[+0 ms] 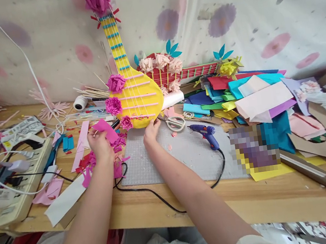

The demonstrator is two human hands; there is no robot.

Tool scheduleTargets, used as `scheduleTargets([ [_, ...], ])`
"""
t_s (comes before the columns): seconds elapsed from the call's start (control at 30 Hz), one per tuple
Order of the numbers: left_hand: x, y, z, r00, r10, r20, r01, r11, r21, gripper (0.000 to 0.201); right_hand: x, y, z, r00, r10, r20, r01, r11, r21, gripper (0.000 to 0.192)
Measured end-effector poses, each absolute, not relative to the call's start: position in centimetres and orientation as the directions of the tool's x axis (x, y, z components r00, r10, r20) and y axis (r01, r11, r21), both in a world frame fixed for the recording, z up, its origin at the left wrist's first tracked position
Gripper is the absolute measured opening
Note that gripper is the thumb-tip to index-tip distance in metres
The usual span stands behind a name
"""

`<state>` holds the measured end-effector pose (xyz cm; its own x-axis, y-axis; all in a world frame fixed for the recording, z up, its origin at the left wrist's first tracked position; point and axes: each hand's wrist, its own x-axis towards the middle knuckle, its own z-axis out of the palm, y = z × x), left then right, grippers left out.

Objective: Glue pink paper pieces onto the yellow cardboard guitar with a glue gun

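Observation:
A yellow paper lute [143, 96] with pink strips, blue frets and magenta paper flowers stands tilted at the back of the table. My right hand [151, 131] grips its bottom edge, the fingers partly hidden. To the left, my left hand [100, 143] pinches a piece of magenta crepe paper [106, 130]. Below that hand lies a heap of magenta scraps [117, 144]. Right of my right hand are scissors [176, 124] and a blue glue gun [204, 133], both on the grey cutting mat [186, 159].
Behind the lute, a red paper instrument [195, 71] bears pale flowers. Folded coloured papers [264, 99] pile up at right, near a long wooden strip [322, 174]. A power strip [23, 186] with cables fills the left. The glue gun's black cord [158, 195] crosses the front.

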<state>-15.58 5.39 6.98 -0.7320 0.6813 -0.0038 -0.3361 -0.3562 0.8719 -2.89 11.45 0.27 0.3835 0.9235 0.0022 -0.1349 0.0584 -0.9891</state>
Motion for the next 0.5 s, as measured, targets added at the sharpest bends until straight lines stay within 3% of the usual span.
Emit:
scheduleTargets([
  [0.13, -13.5, 4.9, 5.5, -0.674, 0.738, 0.009, -0.334, -0.316, 0.888, 0.036, -4.2, 11.4, 0.3, 0.553, 0.812, -0.188, -0.21, -0.082, -0.974, 0.036],
  [0.4, -11.6, 4.5, 3.5, -0.575, 0.818, -0.003, -0.344, -0.238, 0.908, 0.033, -2.9, 11.1, 1.0, 0.51, 0.854, -0.104, -0.117, -0.051, -0.992, 0.041],
  [0.5, -10.8, 4.2, 3.5, -0.538, 0.843, -0.026, -0.349, -0.195, 0.917, 0.03, -1.1, 10.2, 1.5, 0.434, 0.901, 0.002, -0.075, 0.038, -0.996, 0.044],
])
